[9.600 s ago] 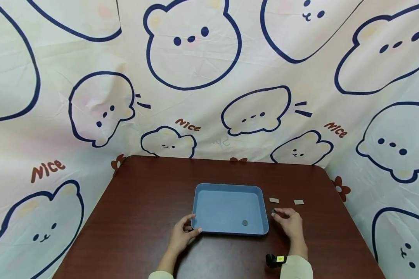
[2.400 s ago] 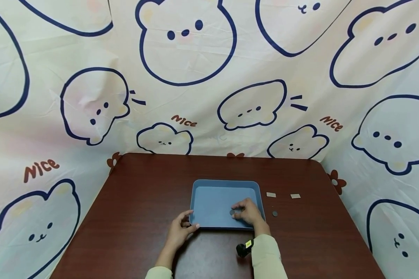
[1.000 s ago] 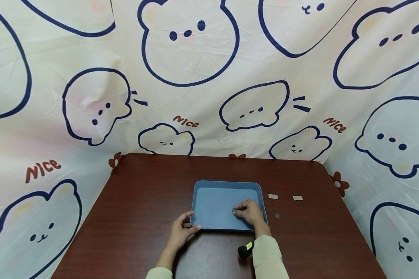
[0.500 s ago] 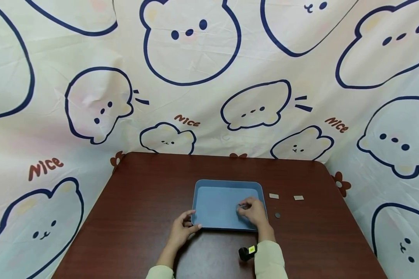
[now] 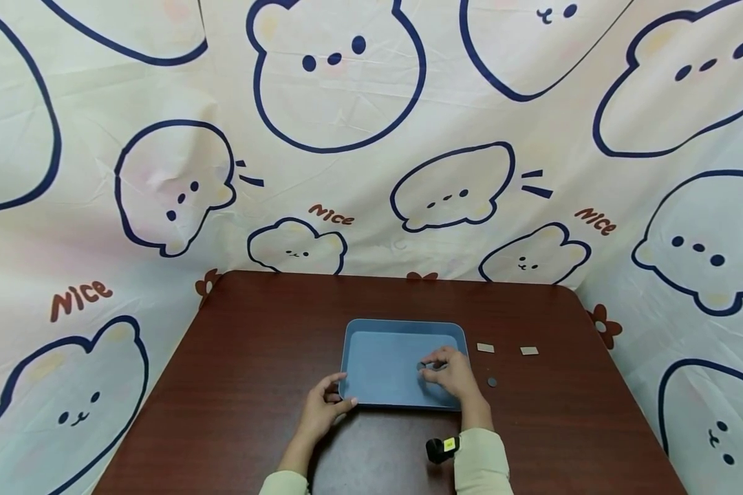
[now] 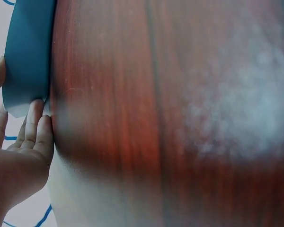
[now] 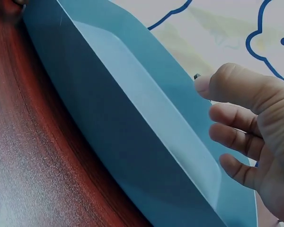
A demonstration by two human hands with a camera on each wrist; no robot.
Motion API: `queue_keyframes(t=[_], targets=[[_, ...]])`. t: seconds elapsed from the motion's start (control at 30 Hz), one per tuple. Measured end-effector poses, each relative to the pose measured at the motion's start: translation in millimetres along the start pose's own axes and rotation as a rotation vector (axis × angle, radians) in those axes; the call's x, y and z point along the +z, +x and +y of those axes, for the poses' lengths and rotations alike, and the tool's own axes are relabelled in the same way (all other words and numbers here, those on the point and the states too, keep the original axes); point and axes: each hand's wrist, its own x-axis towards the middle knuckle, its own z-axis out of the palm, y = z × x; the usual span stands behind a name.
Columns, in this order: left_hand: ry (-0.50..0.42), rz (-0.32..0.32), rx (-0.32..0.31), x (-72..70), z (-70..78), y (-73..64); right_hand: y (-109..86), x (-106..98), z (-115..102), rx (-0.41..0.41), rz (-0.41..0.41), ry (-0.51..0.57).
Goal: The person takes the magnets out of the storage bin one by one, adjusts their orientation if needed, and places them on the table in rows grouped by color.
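Note:
My right hand [image 5: 453, 375] is over the right half of the blue tray [image 5: 378, 344], pinching a small grey coin-like disc [image 5: 421, 366] between thumb and fingertips. In the right wrist view only a dark edge of the disc [image 7: 196, 76] shows past the thumb; the other fingers are loosely bent. At the tray's front left corner, my left hand [image 5: 320, 407] grips the wall, thumb at the front and fingers along the left side. The left wrist view has its fingertips against the tray [image 6: 28, 52]. A second grey disc [image 5: 492, 382] lies on the table, right of the tray.
Two small pale rectangular pieces [image 5: 486, 348] lie right of the tray on the brown wooden table [image 5: 272, 330]. A cloth printed with cartoon bears [image 5: 340, 82] hangs behind and beside the table. A black wrist camera [image 5: 441, 450] sits by the right sleeve.
Earlier the right hand held a dark disc right of the tray, where one now lies. The disc in the tray has since been pinched up; lately that hand shifted slightly right. The left hand stayed.

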Motion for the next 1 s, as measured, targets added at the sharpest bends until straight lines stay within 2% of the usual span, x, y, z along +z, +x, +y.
queue_keyframes(t=[0.1,0.33,0.47,0.63,0.83,1.0], targets=[[0.002,-0.005,0.000,-0.6,3.7,-2.1,-0.6,-0.1,0.1,-0.008,-0.006,-0.013],[-0.023,-0.019,0.018,-1.6,28.6,-11.6,-10.8,-12.7,2.3,-0.012,0.016,-0.006],[0.000,-0.015,0.017,-0.3,17.3,-8.2,-19.6,-24.7,6.3,-0.004,0.047,-0.019],[0.030,0.004,0.005,1.1,-1.5,-2.7,-29.0,-37.1,11.4,0.032,0.043,-0.031],[0.040,0.008,0.000,1.4,-2.8,-0.7,-35.1,-51.4,16.3,0.064,0.052,-0.038],[0.052,0.005,-0.007,1.2,0.1,1.5,-38.7,-62.4,22.7,0.124,0.082,-0.049]])
